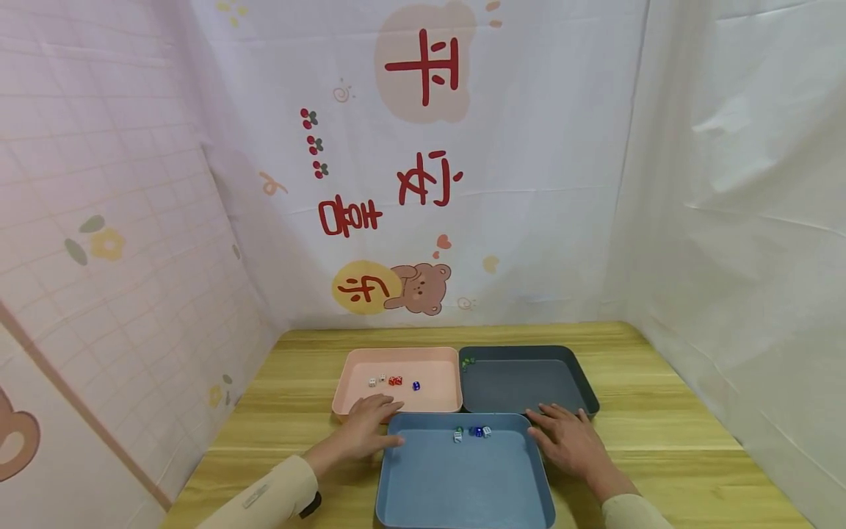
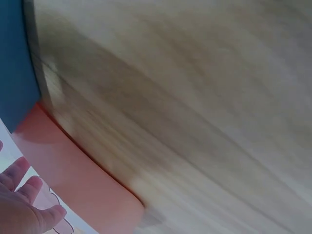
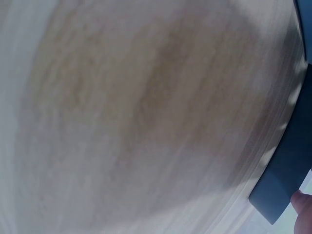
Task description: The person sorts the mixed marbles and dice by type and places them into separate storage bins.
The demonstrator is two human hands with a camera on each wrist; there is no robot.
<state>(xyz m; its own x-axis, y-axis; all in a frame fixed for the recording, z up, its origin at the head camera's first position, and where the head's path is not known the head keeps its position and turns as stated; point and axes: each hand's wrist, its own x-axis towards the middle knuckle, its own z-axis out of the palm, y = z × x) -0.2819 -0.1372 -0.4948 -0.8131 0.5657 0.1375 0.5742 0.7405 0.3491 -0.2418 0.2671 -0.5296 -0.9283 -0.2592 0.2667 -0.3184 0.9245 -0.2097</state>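
My left hand (image 1: pixel 365 427) is spread at the upper left corner of the blue tray (image 1: pixel 463 485), its fingers reaching over the near rim of the pink tray (image 1: pixel 436 400). On the other side my right hand (image 1: pixel 570 442) lies at the blue tray's upper right corner, fingers extended toward the dark tray (image 1: pixel 522 382). Neither hand holds anything. Near the blue tray's far edge sit white dice (image 1: pixel 487 432), a blue die (image 1: pixel 479 432) and a green die (image 1: pixel 460 429). White dice (image 1: pixel 372 382), red dice (image 1: pixel 395 380) and a blue die (image 1: pixel 416 386) lie in the pink tray; small green dice (image 1: pixel 466 362) are in the dark tray's left corner.
The three trays stand against one another on a wood-grain table (image 1: pixel 634 382). A printed cloth (image 1: pixel 542 184) hangs behind and along both sides. In the left wrist view, the pink tray's outer wall (image 2: pixel 83 170) shows beside the table surface.
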